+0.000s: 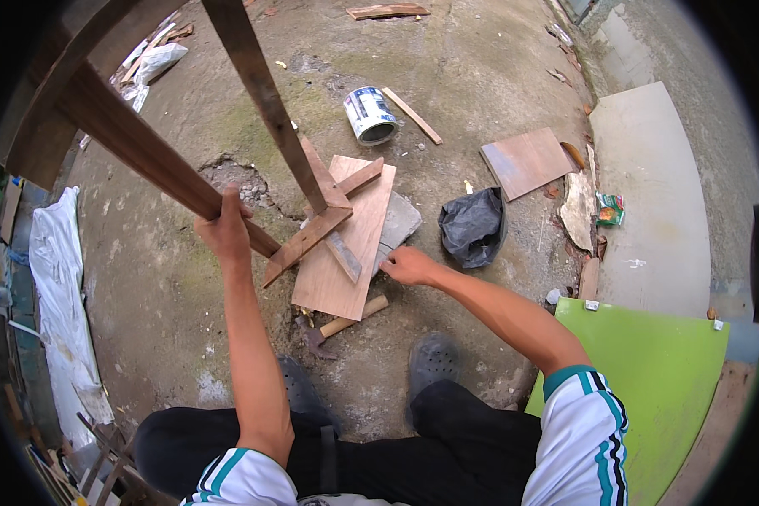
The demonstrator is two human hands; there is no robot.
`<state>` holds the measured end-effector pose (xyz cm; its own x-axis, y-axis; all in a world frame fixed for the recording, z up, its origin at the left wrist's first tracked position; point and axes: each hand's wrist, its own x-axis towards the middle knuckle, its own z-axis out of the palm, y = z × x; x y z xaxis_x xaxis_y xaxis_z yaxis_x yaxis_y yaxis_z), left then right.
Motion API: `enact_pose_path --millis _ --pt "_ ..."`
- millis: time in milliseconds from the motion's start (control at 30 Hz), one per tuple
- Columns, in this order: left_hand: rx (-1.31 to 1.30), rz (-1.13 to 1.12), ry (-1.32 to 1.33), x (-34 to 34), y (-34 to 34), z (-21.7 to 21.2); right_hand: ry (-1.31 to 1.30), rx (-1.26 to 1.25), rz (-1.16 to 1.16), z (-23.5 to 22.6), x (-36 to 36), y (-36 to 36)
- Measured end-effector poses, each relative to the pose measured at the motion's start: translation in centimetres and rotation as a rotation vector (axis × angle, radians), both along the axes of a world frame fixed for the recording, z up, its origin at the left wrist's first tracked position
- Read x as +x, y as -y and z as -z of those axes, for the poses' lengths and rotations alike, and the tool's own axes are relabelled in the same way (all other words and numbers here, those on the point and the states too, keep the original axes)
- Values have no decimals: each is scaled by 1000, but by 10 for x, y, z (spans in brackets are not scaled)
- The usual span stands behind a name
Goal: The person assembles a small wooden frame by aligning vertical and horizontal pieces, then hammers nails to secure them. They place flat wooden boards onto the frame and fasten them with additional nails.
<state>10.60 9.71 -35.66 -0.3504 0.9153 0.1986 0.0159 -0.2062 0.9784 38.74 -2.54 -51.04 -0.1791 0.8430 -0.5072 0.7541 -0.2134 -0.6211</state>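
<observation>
My left hand [228,226] is closed around one wooden leg of a brown wooden frame [266,110], which leans up toward the upper left. The frame's joined crosspieces rest on a pale plywood board [354,253]. Beneath the board, a grey stone slab [401,218] sticks out on its right side. Close to that slab's lower end is my right hand [409,266], its fingers curled together; whatever they pinch, if anything, is too small to name. A hammer [358,315] with a wooden handle lies on the ground, partly touching the board's near end.
Beyond the board lie a paint can [369,115] and a thin wood strip [412,116]. To the right are a black plastic bag [472,226], a square plywood piece [527,162] and a green sheet [641,363]. White sheeting [59,278] covers the left side.
</observation>
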Motion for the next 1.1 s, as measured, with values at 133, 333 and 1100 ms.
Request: enact_pose_path --millis 133,333,1100 --pt "22 -62 30 -4 -4 4 -17 72 30 24 46 13" --pt "31 -93 59 -18 -11 7 -313 -109 269 -13 98 7" --pt "6 -147 65 -13 -8 13 -104 610 509 -3 152 44"
